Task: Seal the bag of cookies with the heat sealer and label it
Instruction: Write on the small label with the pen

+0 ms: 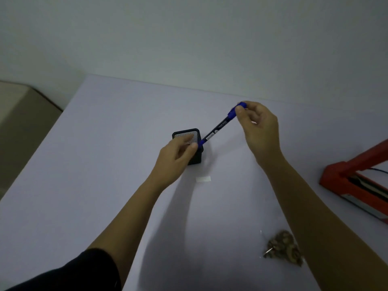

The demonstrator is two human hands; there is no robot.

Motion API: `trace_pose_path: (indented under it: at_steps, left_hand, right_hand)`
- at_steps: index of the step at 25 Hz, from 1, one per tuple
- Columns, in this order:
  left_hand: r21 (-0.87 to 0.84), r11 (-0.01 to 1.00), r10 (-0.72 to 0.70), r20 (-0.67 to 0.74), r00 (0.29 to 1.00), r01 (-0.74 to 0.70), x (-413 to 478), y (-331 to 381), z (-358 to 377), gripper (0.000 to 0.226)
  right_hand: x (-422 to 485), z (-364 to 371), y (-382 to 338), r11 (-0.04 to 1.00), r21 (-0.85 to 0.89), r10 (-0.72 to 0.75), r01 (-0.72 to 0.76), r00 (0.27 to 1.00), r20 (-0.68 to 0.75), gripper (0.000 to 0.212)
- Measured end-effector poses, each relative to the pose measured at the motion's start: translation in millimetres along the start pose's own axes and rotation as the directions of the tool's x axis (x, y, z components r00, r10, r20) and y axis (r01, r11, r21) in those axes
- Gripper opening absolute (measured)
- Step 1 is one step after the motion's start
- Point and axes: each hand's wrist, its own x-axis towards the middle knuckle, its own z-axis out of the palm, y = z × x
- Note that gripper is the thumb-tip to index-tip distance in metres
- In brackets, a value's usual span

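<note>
Both hands hold a blue marker (pixel 218 127) slantwise above the table. My left hand (pixel 178 156) pinches its lower end, just in front of a black mesh pen holder (pixel 194 136). My right hand (pixel 257 127) pinches the blue cap at the upper end. A small white label (pixel 203 179) lies flat on the table below the pen holder. The clear bag of cookies (pixel 283 247) lies near the front right, partly hidden by my right forearm. The red heat sealer (pixel 357 177) sits at the right edge, cut off by the frame.
The pale table (pixel 94 164) ends at a white wall at the back and drops off on the left, where a beige floor shows. A dark cable runs behind the sealer.
</note>
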Motion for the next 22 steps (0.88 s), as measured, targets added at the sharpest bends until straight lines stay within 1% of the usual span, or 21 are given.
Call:
trace_pose_path:
  at_steps: [1,2,4,6,7,8,10,11,13,14,15,17,18,19,20,21,22]
  left_hand:
    - [-0.024,0.999,0.022,0.063,0.998,-0.020,-7.4,8.3,4.5,0.033]
    - [-0.062,0.997,0.043,0.086,0.995,-0.038,-13.7,15.2,10.7,0.029]
    - [-0.139,0.989,0.057,0.038,0.998,-0.052,-22.0,26.2,23.5,0.013]
    - [-0.168,0.981,0.096,-0.029,0.995,-0.100,-30.1,35.0,32.9,0.010]
    - [-0.131,0.980,0.147,-0.047,0.988,-0.152,-35.5,39.6,37.6,0.007]
    - [-0.051,0.972,0.229,-0.048,0.972,-0.231,-41.2,44.5,42.7,0.004]
    - [0.186,0.901,0.400,-0.006,0.916,-0.392,-53.8,53.0,56.7,0.013]
    - [0.287,0.852,0.451,0.023,0.892,-0.438,-59.1,56.0,64.9,0.017]
    - [0.445,0.769,0.487,0.055,0.872,-0.458,-68.0,59.1,80.7,0.026]
    - [0.484,0.757,0.474,0.056,0.879,-0.439,-73.0,62.1,88.3,0.030]
    - [0.488,0.772,0.435,0.061,0.898,-0.407,-77.1,65.9,94.5,0.033]
    - [0.418,0.852,0.320,0.062,0.945,-0.316,-82.7,71.7,102.1,0.034]
    - [0.348,0.907,0.238,0.047,0.970,-0.239,-85.3,71.9,102.9,0.034]
    - [0.238,0.962,0.127,0.041,0.991,-0.133,-89.4,68.9,101.3,0.033]
    - [0.090,0.996,0.003,0.062,0.998,-0.008,-96.3,63.9,97.2,0.034]
    - [-0.076,0.990,-0.106,0.108,0.988,0.115,-105.2,56.3,92.5,0.035]
    - [-0.201,0.954,-0.193,0.155,0.969,0.222,-115.7,47.3,87.0,0.035]
  right_hand:
    - [-5.1,-7.5,-0.7,0.999,0.021,0.031,-0.031,0.999,-0.009,0.021]
    - [-10.3,-14.5,-1.0,0.998,0.040,0.057,-0.057,0.998,-0.015,0.021]
    - [-21.0,-27.9,-2.4,0.989,0.110,0.107,-0.103,0.994,-0.031,0.014]
    - [-33.7,-38.6,-3.8,0.958,0.235,0.178,-0.165,0.983,-0.037,0.008]
    - [-41.8,-42.5,-3.0,0.933,0.296,0.224,-0.207,0.974,-0.026,0.011]
    - [-51.3,-44.4,-0.6,0.909,0.331,0.268,-0.252,0.963,-0.001,0.016]
    - [-70.6,-43.1,4.3,0.900,0.292,0.321,-0.322,0.946,0.054,0.033]
    - [-77.3,-41.8,6.2,0.902,0.257,0.347,-0.347,0.937,0.047,0.039]
    - [-78.8,-42.8,8.3,0.882,0.222,0.437,-0.416,0.898,-0.050,0.043]
    - [-76.9,-45.3,9.4,0.859,0.229,0.486,-0.458,0.869,-0.087,0.041]
    - [-75.2,-46.6,10.6,0.836,0.243,0.527,-0.493,0.844,-0.099,0.038]
    - [-77.8,-45.3,14.3,0.804,0.244,0.573,-0.542,0.817,-0.072,0.035]
    - [-80.4,-43.5,19.3,0.798,0.232,0.581,-0.555,0.812,-0.056,0.035]
    - [-81.0,-42.4,25.1,0.788,0.238,0.594,-0.568,0.803,-0.051,0.035]
    - [-77.8,-44.5,29.9,0.765,0.272,0.622,-0.584,0.780,-0.071,0.035]
    - [-71.2,-50.7,33.4,0.731,0.333,0.655,-0.596,0.749,-0.098,0.035]
    - [-62.0,-58.3,37.4,0.715,0.379,0.668,-0.587,0.734,-0.122,0.034]
